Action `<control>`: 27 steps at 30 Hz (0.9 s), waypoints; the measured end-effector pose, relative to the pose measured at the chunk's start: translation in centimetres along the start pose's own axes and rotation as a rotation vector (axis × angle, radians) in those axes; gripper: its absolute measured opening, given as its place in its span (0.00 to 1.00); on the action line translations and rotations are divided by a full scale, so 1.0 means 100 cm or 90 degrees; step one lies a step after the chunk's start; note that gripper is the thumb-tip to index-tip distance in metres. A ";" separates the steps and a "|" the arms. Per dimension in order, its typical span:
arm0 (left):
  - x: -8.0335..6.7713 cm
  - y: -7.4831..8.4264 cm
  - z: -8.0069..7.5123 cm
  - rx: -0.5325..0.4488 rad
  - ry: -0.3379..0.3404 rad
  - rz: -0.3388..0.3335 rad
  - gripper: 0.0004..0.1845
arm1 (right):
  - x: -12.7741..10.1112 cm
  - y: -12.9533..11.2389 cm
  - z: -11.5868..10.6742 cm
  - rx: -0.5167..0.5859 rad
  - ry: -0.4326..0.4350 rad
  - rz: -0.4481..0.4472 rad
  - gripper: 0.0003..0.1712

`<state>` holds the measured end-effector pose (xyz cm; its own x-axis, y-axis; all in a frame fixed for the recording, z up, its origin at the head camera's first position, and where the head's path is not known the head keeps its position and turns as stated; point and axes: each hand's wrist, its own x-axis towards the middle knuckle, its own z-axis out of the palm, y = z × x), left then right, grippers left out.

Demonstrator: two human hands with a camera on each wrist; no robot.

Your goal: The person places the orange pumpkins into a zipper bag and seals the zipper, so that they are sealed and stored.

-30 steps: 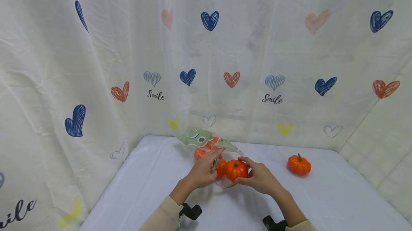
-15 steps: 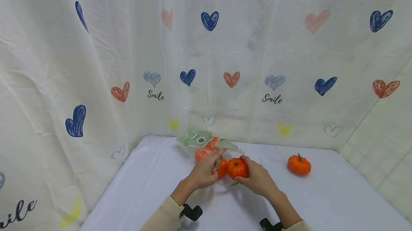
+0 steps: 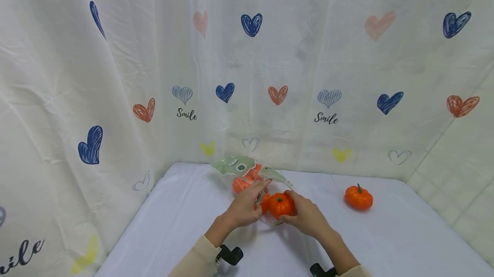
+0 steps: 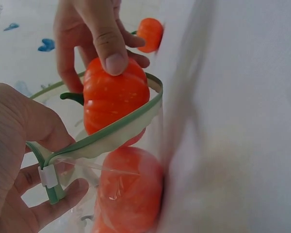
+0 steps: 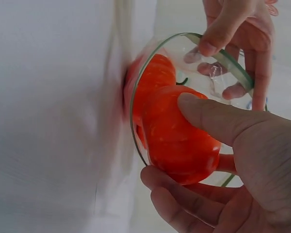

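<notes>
Glossy ribbed orange pumpkin (image 3: 280,205) in right hand (image 3: 306,218) enters clear green-rimmed bag (image 3: 247,173).

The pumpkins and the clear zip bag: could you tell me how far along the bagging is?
Done: orange pumpkins inside the clear zip bag. In hand: the right hand pushes a pumpkin through the green-rimmed mouth that the left hand pinches open. Left: one pumpkin on the table, and the bag unsealed.

the pumpkin (image 3: 281,205) looks like smooth, slightly glossy orange plastic; the bag (image 4: 111,141) is clear, shiny plastic film with a matt green zip rim; the tablecloth (image 3: 185,221) is matt white cloth, the curtain (image 3: 115,54) thin printed fabric
</notes>
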<state>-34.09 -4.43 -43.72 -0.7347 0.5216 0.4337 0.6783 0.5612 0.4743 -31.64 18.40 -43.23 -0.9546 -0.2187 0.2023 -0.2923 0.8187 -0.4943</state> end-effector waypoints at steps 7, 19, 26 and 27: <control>-0.001 0.003 -0.001 0.004 -0.005 -0.018 0.46 | 0.000 0.000 0.004 -0.012 0.010 -0.005 0.43; -0.001 0.001 -0.001 0.004 0.003 -0.013 0.46 | 0.000 -0.003 0.005 -0.023 0.018 0.004 0.43; 0.000 0.000 -0.001 0.007 0.006 -0.005 0.47 | 0.000 -0.003 0.006 -0.038 0.064 0.005 0.42; 0.000 0.001 -0.001 0.006 0.006 -0.004 0.47 | 0.000 -0.003 0.006 -0.036 0.067 0.006 0.42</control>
<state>-34.05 -4.45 -43.63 -0.7394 0.5121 0.4371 0.6732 0.5709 0.4699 -31.57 17.83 -43.65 -0.9451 -0.1568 0.2867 -0.2770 0.8497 -0.4486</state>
